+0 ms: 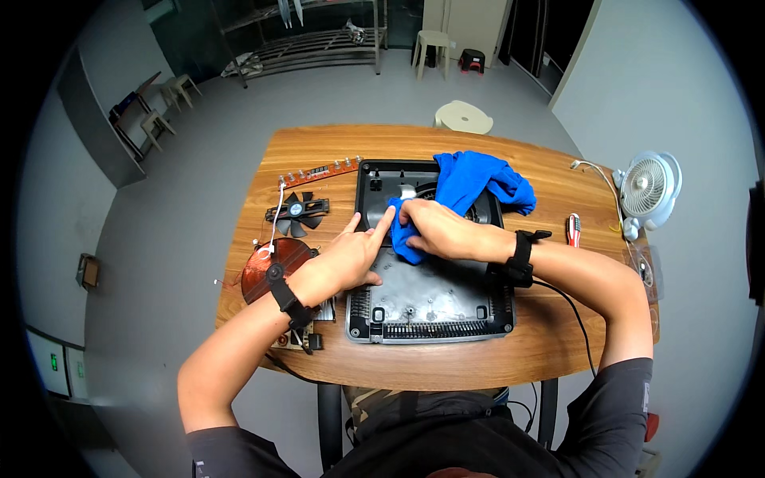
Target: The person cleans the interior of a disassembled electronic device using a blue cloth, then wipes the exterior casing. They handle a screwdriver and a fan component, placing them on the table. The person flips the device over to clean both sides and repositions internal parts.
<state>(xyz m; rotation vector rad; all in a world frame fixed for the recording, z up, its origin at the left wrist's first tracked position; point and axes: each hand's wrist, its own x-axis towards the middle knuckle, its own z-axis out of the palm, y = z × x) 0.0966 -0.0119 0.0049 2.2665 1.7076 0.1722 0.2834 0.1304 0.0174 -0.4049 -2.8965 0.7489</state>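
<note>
A black plastic appliance housing (442, 299), with vent slots along its near edge, lies on the wooden table in front of me. My right hand (439, 230) grips a bunched end of a blue cloth (472, 179) against the housing's middle. The rest of the cloth drapes over the housing's far right corner. My left hand (352, 251) rests on the housing's left side with fingers spread, its index fingertip by the cloth. Part of the round opening under the cloth is hidden.
Left of the housing lie a circuit strip (320, 173), a black fan (296, 209) and a copper induction coil (254, 272), partly under my left arm. On the right are a red-and-white screwdriver (574, 230) and a small white fan (648, 185). A cable (574, 305) crosses the table's right part.
</note>
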